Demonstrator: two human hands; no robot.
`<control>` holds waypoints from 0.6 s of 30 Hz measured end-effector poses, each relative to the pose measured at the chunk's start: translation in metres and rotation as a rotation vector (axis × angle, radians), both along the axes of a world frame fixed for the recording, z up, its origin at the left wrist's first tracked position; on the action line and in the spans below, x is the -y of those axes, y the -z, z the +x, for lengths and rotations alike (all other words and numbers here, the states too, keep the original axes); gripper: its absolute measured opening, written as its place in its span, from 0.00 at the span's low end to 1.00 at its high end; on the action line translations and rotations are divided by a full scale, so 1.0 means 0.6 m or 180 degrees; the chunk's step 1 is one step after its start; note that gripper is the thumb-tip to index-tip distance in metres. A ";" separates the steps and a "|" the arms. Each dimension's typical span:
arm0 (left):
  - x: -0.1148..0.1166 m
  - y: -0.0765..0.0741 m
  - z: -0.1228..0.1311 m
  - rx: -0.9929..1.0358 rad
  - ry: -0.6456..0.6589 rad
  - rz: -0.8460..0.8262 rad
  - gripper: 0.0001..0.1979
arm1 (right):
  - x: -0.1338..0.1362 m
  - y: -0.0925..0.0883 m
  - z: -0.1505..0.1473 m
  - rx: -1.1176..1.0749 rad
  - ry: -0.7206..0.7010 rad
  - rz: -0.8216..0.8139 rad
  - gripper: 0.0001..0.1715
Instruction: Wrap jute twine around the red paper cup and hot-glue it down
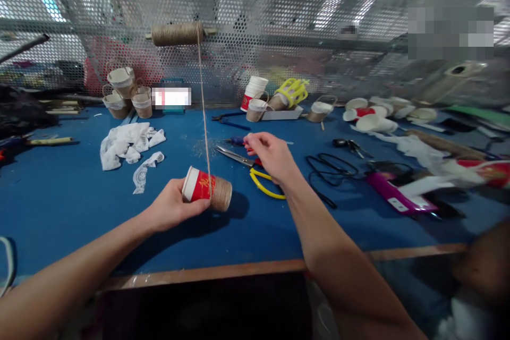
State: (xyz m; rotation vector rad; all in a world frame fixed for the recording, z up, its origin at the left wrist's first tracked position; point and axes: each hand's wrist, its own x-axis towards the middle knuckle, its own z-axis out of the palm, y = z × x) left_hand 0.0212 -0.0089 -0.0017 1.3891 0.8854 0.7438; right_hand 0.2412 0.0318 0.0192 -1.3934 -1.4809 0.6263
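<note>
My left hand point(177, 204) grips a white and red paper cup point(195, 185), tilted on its side above the table. Brown twine point(221, 194) is wound in close rows around one end of the cup. From there a taut strand point(204, 117) runs up to a twine spool point(175, 34) on a rod at the mesh. My right hand point(271, 155) is closed, thumb and fingers pinched together; whatever may be between them is too small to name. Scissors with yellow handles point(265, 185) lie beneath and beside it, partly covered. A dark blue-handled tool point(236, 141) lies behind its fingertips.
White lace point(129, 141) lies at the left. Twine-covered cups with handles point(121, 85) stand along the back. On the right are a coiled black cord point(330, 167), keys point(350, 146), a purple glue gun point(394, 191) and scattered cups. A person's blurred part point(484, 271) shows at lower right.
</note>
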 end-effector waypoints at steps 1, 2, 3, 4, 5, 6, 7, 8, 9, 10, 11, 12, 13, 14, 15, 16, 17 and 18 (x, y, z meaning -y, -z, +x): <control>0.004 0.000 0.001 -0.0089 0.0085 0.0105 0.10 | 0.000 0.001 -0.003 -0.0133 -0.0185 -0.0159 0.17; 0.008 -0.001 0.002 -0.0163 0.0185 0.0252 0.09 | 0.001 0.001 -0.010 -0.0261 -0.0425 -0.0313 0.17; 0.012 -0.001 0.002 -0.0210 0.0278 0.0424 0.09 | 0.002 -0.001 -0.020 -0.0367 -0.0696 -0.0456 0.17; 0.015 -0.001 0.003 -0.0266 0.0377 0.0609 0.08 | 0.002 -0.004 -0.032 -0.0445 -0.0946 -0.0568 0.17; 0.018 -0.002 0.003 -0.0318 0.0484 0.0814 0.07 | 0.001 -0.009 -0.044 -0.0539 -0.1178 -0.0665 0.17; 0.020 -0.003 0.003 -0.0364 0.0599 0.1033 0.05 | -0.003 -0.018 -0.056 -0.0628 -0.1367 -0.0734 0.17; 0.023 -0.005 0.003 -0.0410 0.0714 0.1255 0.04 | -0.009 -0.030 -0.068 -0.0728 -0.1483 -0.0759 0.16; 0.024 -0.007 0.004 -0.0463 0.0840 0.1481 0.03 | -0.018 -0.044 -0.078 -0.0816 -0.1557 -0.0769 0.15; 0.026 -0.009 0.004 -0.0458 0.0948 0.1693 0.03 | -0.030 -0.060 -0.087 -0.0908 -0.1575 -0.0735 0.12; 0.027 -0.012 0.004 -0.0478 0.1014 0.1832 0.03 | -0.042 -0.077 -0.094 -0.1033 -0.1575 -0.0686 0.10; 0.028 -0.014 0.005 -0.0480 0.1104 0.1957 0.05 | -0.054 -0.093 -0.101 -0.1136 -0.1588 -0.0689 0.09; 0.029 -0.016 0.005 -0.0501 0.1157 0.2042 0.06 | -0.065 -0.107 -0.107 -0.1218 -0.1582 -0.0690 0.08; 0.030 -0.018 0.005 -0.0510 0.1192 0.2087 0.06 | -0.073 -0.118 -0.112 -0.1255 -0.1562 -0.0653 0.06; 0.030 -0.019 0.006 -0.0497 0.1199 0.2121 0.07 | -0.078 -0.125 -0.116 -0.1249 -0.1528 -0.0558 0.06; 0.030 -0.019 0.006 -0.0471 0.1185 0.2123 0.07 | -0.080 -0.126 -0.120 -0.1176 -0.1473 -0.0398 0.07; 0.031 -0.019 0.006 -0.0423 0.1175 0.2077 0.07 | -0.078 -0.123 -0.122 -0.1019 -0.1406 -0.0211 0.09; 0.031 -0.019 0.006 -0.0358 0.1169 0.1971 0.07 | -0.072 -0.114 -0.124 -0.0780 -0.1345 -0.0055 0.12; 0.031 -0.019 0.005 -0.0288 0.1185 0.1763 0.07 | -0.063 -0.101 -0.125 -0.0468 -0.1303 0.0046 0.14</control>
